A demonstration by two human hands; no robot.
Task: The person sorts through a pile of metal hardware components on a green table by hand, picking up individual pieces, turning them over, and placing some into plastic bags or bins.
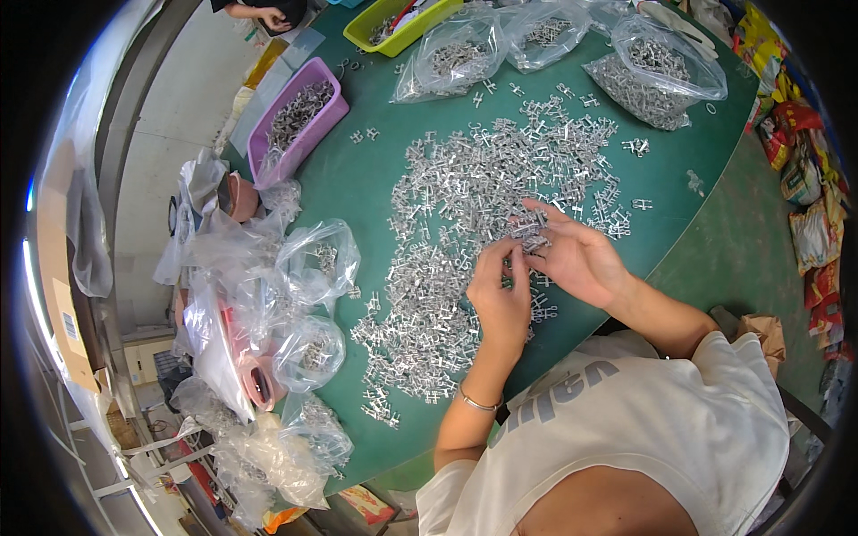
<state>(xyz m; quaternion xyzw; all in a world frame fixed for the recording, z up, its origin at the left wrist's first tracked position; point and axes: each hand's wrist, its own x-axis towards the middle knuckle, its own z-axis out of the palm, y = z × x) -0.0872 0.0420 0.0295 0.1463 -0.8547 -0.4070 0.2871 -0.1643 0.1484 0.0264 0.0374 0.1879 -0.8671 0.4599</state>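
A wide heap of small silvery metal clips (429,315) is spread over the green tabletop (375,194). Above its right part, my right hand (580,258) is turned palm up, with a small cluster of the metal clips (529,231) in its curled fingers. My left hand (503,295), with a bangle at the wrist, meets that cluster from the left, its thumb and fingertips pinched together at the cluster's lower edge. What exactly lies between the left fingertips is too small to make out.
A purple bin (315,134) of metal parts and a yellow-green bin (402,40) stand at the far side. Clear plastic bags (462,53) of clips lie behind the heap, more bags (312,355) along the left edge. Another person's hand (273,19) shows at top left.
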